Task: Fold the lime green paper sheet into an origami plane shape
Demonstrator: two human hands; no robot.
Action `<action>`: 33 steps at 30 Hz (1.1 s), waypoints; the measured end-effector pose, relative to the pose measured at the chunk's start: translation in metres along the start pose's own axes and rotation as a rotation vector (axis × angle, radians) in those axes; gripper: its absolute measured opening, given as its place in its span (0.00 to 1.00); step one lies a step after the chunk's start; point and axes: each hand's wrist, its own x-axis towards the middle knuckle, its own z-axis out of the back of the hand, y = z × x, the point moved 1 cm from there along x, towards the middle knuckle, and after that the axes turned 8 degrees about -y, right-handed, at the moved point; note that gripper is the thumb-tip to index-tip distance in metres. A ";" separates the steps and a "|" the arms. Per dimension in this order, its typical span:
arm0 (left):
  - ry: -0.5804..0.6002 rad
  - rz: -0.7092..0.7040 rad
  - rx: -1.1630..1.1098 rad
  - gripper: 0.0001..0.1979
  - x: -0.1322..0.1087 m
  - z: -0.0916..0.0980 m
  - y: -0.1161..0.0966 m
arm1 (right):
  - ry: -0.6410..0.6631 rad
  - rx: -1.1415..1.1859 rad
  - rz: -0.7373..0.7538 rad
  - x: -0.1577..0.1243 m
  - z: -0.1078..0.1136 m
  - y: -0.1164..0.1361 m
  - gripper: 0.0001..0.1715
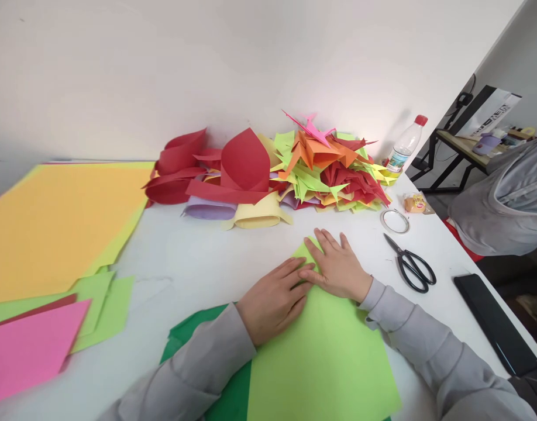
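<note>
Both hands lie palm-down on a light green sheet (325,356), near its far corner. The left hand (275,304) has its fingers close together, their tips meeting the right hand's thumb; the right hand (338,269) is flat, fingers spread, some tips reaching the sheet's edge. Neither is closed around anything. The sheet lies on the table (163,251) in front of the person, partly over a dark green one (229,392).

To the right of the right hand are scissors (413,263), blades together and pointing away, then a phone (494,324). Beyond the scissors are a tape roll (395,221) and a small wrapped snack (415,203). Along the wall (207,70), folded cranes (325,158) heap up beside red curled paper (245,159), with a red-capped bottle (402,146) at the heap's right end. A yellow-orange stack (71,222) and a pink sheet (35,351) lie at left. The grey thing (505,199) off the table's right edge may be cloth; I cannot tell.
</note>
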 end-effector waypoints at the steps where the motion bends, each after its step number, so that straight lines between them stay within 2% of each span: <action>1: 0.000 0.002 0.001 0.14 0.000 0.000 0.000 | 0.001 -0.001 0.000 0.000 0.000 0.000 0.43; 16: -0.049 -0.012 0.009 0.13 -0.002 -0.001 0.000 | -0.009 -0.004 0.018 -0.001 -0.002 -0.001 0.44; 23: -0.031 -0.016 -0.004 0.14 -0.001 0.001 -0.001 | -0.020 0.001 0.014 -0.001 -0.003 -0.001 0.44; 33: -0.023 -0.022 -0.003 0.20 -0.004 -0.002 0.002 | -0.064 -0.009 0.002 -0.003 -0.007 -0.003 0.30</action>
